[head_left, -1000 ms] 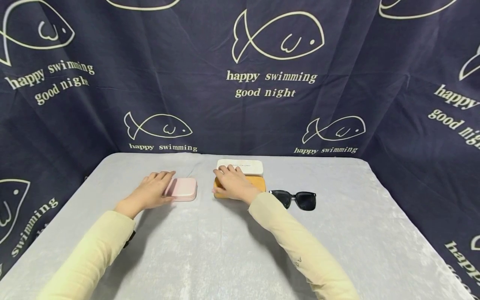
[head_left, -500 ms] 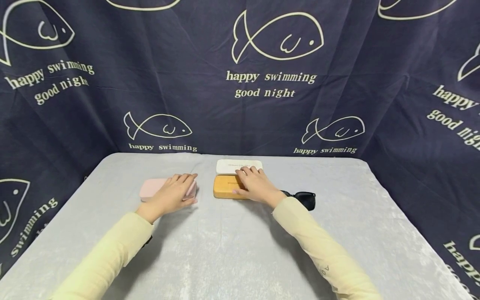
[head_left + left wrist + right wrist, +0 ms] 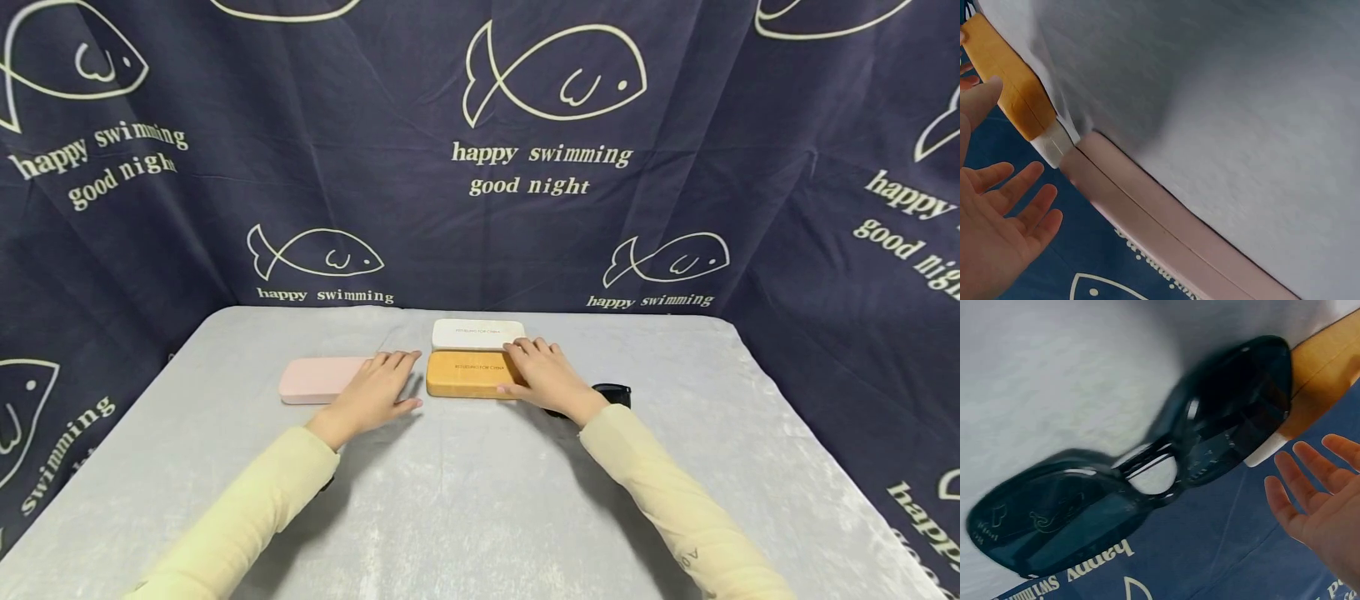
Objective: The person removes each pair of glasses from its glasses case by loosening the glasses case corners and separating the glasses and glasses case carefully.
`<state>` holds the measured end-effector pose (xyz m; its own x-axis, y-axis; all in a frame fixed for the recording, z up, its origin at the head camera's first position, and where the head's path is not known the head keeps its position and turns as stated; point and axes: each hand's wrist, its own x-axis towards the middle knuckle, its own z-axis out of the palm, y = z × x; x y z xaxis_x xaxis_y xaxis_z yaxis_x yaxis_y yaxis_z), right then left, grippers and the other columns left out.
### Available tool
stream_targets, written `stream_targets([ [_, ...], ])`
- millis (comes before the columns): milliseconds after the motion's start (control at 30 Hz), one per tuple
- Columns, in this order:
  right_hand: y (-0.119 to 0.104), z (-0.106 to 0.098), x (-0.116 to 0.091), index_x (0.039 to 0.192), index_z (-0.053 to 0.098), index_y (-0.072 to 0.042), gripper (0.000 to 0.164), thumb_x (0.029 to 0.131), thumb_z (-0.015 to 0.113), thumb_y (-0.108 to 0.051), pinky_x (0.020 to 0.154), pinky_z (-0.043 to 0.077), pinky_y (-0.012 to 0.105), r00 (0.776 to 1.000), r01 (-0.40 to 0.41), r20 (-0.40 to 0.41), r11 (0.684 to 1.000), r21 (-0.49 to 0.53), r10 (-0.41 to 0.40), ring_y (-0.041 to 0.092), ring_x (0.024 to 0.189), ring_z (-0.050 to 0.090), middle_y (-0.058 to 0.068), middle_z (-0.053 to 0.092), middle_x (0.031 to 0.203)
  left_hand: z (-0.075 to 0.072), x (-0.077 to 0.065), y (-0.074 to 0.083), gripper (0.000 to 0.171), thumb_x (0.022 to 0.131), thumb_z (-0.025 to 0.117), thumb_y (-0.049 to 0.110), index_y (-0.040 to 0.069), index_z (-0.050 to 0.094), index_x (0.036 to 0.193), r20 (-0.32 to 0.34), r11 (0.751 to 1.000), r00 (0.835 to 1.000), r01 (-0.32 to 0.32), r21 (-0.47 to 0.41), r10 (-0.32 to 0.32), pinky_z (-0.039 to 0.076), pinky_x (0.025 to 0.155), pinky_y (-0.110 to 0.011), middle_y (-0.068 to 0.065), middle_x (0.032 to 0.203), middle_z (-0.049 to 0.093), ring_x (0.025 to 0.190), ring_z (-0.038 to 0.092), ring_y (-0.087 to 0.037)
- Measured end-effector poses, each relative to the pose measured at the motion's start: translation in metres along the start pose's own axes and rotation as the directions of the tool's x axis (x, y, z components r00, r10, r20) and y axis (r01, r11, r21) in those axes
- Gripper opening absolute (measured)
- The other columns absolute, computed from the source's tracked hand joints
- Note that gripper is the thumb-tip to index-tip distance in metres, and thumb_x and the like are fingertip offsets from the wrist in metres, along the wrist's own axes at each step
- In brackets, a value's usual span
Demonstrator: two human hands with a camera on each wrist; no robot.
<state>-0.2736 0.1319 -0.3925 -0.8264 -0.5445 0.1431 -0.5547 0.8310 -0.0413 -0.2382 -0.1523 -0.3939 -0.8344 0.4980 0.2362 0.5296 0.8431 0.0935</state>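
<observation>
My left hand (image 3: 366, 396) is above the table at the right end of a pink glasses case (image 3: 315, 379), covering that end in the head view. Its fingers are spread, holding nothing, and its thumb and fingertips point toward an orange glasses case (image 3: 465, 379). My right hand (image 3: 553, 382) is over the orange case's right end, fingers relaxed; whether it touches is unclear. Beneath that wrist lie black sunglasses (image 3: 617, 394), partly hidden in the head view. Both dark lenses of the sunglasses (image 3: 1235, 419) show in the right wrist view.
Directly behind the orange case lies a white glasses case (image 3: 468, 333) with small printed lettering. A pale grey cloth (image 3: 442, 517) covers the table. Dark blue curtains (image 3: 420, 208) with fish drawings enclose its back and sides.
Both hands have moved right. The left has passed across the pink case, uncovering its left part; the right has slid along the orange case toward its right end, now covering more of the sunglasses.
</observation>
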Motion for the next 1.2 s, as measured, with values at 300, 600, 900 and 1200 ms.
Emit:
stream_targets([
  [300,0.007,0.005,-0.007,0.133,0.044,-0.006,0.073,0.079,0.062,-0.052,0.09,0.039,0.05,1.0,-0.021,-0.011,1.0,0.003,0.021,0.034,0.113,0.046,0.017,0.05,0.127,0.008,0.01,0.008,0.074,0.081,0.067,0.038,0.0,0.036,0.136,0.025,0.999,0.998,0.052,-0.004,-0.052,0.038,0.097,-0.048,-0.017,0.127,0.051,0.115,0.046,-0.034],
  [600,0.009,0.007,-0.009,0.135,0.041,-0.005,0.077,0.078,0.065,-0.051,0.091,0.038,0.052,0.999,-0.035,0.013,0.999,0.015,0.035,0.036,0.118,0.045,0.017,0.049,0.129,0.019,0.02,0.007,0.074,0.081,0.067,0.039,0.0,0.036,0.136,0.067,0.995,0.993,0.1,0.0,-0.1,0.039,0.095,-0.048,-0.018,0.126,0.052,0.114,0.047,-0.036],
  [900,0.012,0.012,-0.008,0.135,0.041,-0.004,0.078,0.077,0.067,-0.049,0.09,0.039,0.052,0.999,-0.032,0.008,0.999,0.01,0.032,0.034,0.115,0.047,0.016,0.05,0.128,0.027,0.025,0.006,0.075,0.08,0.068,0.038,0.001,0.036,0.135,0.077,0.996,0.993,0.093,-0.011,-0.092,0.04,0.093,-0.047,-0.019,0.124,0.052,0.111,0.049,-0.035],
  [1200,0.012,0.013,-0.007,0.137,0.036,-0.004,0.079,0.078,0.067,-0.046,0.094,0.037,0.055,0.999,-0.036,0.041,0.999,0.036,0.035,0.038,0.119,0.045,0.019,0.047,0.13,0.031,0.028,0.004,0.075,0.081,0.067,0.036,0.0,0.032,0.137,0.072,0.996,0.994,0.081,-0.038,-0.078,0.041,0.092,-0.047,-0.019,0.125,0.052,0.111,0.049,-0.035],
])
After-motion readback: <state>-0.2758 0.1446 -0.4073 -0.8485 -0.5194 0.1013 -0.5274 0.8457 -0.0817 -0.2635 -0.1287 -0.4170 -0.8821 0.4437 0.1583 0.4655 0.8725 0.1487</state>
